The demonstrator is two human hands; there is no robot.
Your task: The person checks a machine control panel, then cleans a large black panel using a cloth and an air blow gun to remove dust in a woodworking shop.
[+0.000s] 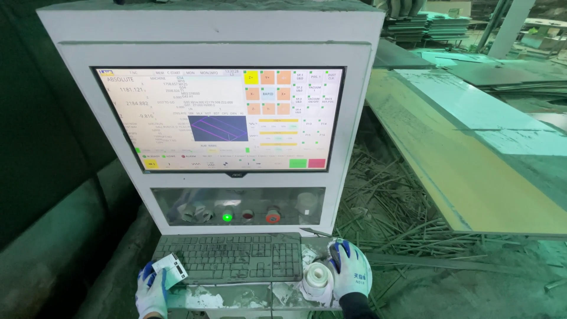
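At the near edge, 2 gloved hands rest on the console shelf (236, 297), which is dusty and flecked with white. The left hand (151, 290), in a white glove with blue fingertips, pinches 1 small white card (171, 269) between thumb and fingers at the near left corner of the keyboard. The right hand (349, 273), in a matching glove, lies cupped with fingers curved down over a dark object at the near right, probably a mouse, though the glove hides most of it. Just left of that hand, touching it, stands 1 white tape roll (318, 277).

Between the hands lies 1 grey keyboard (236, 257), thick with dust. Farther back, behind a clear panel, the control strip (239, 207) shows 1 lit green button (227, 217), 1 dark red button (247, 215) and 1 red knob (272, 215).

Above it, 1 monitor (218, 118) set in the white cabinet shows a bright machine-control screen with orange and yellow squares.

To the far right lies a long tan board (472, 171), with wood strips and offcuts (384, 201) scattered on the floor beneath.
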